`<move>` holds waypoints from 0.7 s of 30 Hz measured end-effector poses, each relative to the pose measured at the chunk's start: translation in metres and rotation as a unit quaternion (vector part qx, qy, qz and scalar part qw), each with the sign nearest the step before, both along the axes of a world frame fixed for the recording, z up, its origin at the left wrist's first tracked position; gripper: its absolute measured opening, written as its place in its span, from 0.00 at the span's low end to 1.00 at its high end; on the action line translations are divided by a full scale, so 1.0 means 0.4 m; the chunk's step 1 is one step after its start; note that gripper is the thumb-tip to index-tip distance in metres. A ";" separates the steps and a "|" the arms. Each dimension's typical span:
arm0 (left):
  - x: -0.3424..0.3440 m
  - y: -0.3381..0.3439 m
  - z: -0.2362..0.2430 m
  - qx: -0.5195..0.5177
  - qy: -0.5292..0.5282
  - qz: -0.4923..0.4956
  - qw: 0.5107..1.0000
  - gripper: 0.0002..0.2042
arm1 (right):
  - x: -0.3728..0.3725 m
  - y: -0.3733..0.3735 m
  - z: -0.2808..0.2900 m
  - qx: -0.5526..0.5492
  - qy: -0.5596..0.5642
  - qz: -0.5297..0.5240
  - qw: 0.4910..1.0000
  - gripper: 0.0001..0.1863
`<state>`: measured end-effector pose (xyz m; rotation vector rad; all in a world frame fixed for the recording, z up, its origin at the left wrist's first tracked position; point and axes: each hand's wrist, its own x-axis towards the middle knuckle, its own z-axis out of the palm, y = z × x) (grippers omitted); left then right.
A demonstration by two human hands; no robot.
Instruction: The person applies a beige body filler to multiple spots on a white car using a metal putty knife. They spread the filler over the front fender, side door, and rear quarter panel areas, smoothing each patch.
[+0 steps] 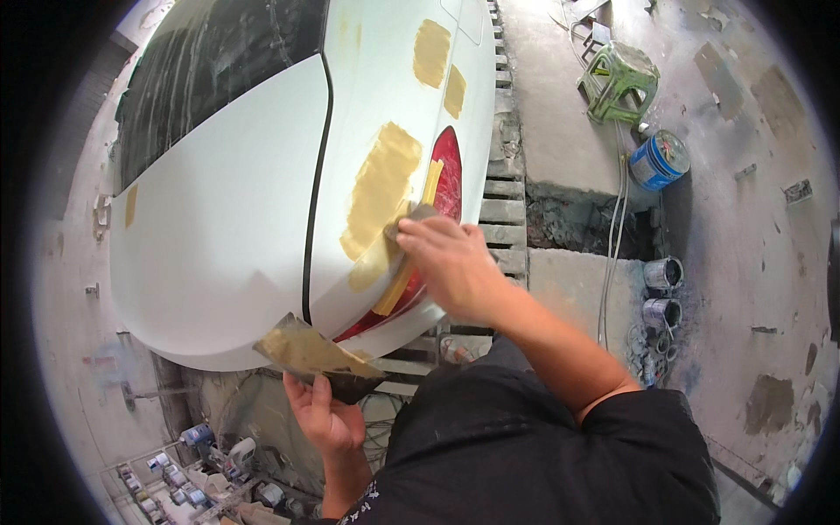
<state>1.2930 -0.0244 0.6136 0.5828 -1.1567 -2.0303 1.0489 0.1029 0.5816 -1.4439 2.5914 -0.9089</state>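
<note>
The rear corner of a white car (pixel 227 236) stands before me, with tan body filler patches (pixel 381 188) on its panel. Along the edge of the red tail light (pixel 449 166) runs yellow masking tape (pixel 398 290). My right hand (pixel 455 262) is closed on a dark, flat filler spreader (pixel 423 213), which rests against the panel at the lower end of the large filler patch, next to the tape. Below the bumper corner, my left hand (pixel 328 418) grips a thin metal mixing plate (pixel 308 352) by its lower edge, thumb on top. Tan filler is smeared over the plate.
A green plastic stool (pixel 623 83) and a blue bucket (pixel 658 161) stand at the right. Open cans (pixel 662 274) sit below them. Hoses (pixel 616 219) cross the floor beside a slotted floor grating (pixel 503 212). At lower left is a rack of containers (pixel 162 486).
</note>
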 end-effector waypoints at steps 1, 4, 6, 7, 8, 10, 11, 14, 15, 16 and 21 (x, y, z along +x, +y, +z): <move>-0.002 -0.003 -0.003 0.002 -0.003 -0.002 1.000 0.25 | 0.024 0.014 -0.003 0.000 -0.001 0.012 1.000 0.28; -0.016 -0.007 -0.013 -0.007 0.002 -0.013 1.000 0.24 | 0.009 0.050 -0.004 -0.016 -0.038 0.027 0.999 0.28; -0.023 -0.007 -0.014 -0.015 0.008 -0.016 1.000 0.24 | -0.038 0.048 0.004 -0.056 -0.024 -0.015 0.998 0.26; -0.026 -0.005 -0.013 -0.016 0.010 -0.015 1.000 0.24 | -0.070 0.042 0.008 -0.059 -0.038 -0.025 0.997 0.25; -0.030 -0.003 -0.012 -0.018 0.013 -0.014 1.000 0.24 | -0.091 0.034 0.014 -0.062 -0.051 -0.035 0.996 0.24; -0.034 -0.002 -0.006 -0.011 0.006 -0.014 1.000 0.24 | -0.095 0.013 0.023 -0.029 -0.033 -0.022 0.999 0.25; -0.036 -0.002 -0.004 -0.005 -0.003 0.000 1.000 0.24 | -0.075 0.002 0.026 -0.007 -0.019 -0.018 1.000 0.26; -0.038 0.002 -0.003 -0.004 0.018 -0.018 1.000 0.25 | 0.015 0.008 0.026 0.004 -0.001 0.022 1.000 0.28; -0.039 0.004 -0.004 0.000 0.015 -0.019 1.000 0.25 | 0.027 0.016 0.024 -0.010 -0.020 0.035 0.999 0.28; -0.041 0.004 -0.006 -0.003 0.012 -0.019 1.000 0.25 | 0.029 0.022 0.022 0.007 -0.054 0.052 0.997 0.28; -0.039 0.003 -0.010 -0.009 0.016 -0.018 1.000 0.25 | -0.093 0.031 0.001 -0.051 -0.052 -0.038 0.997 0.26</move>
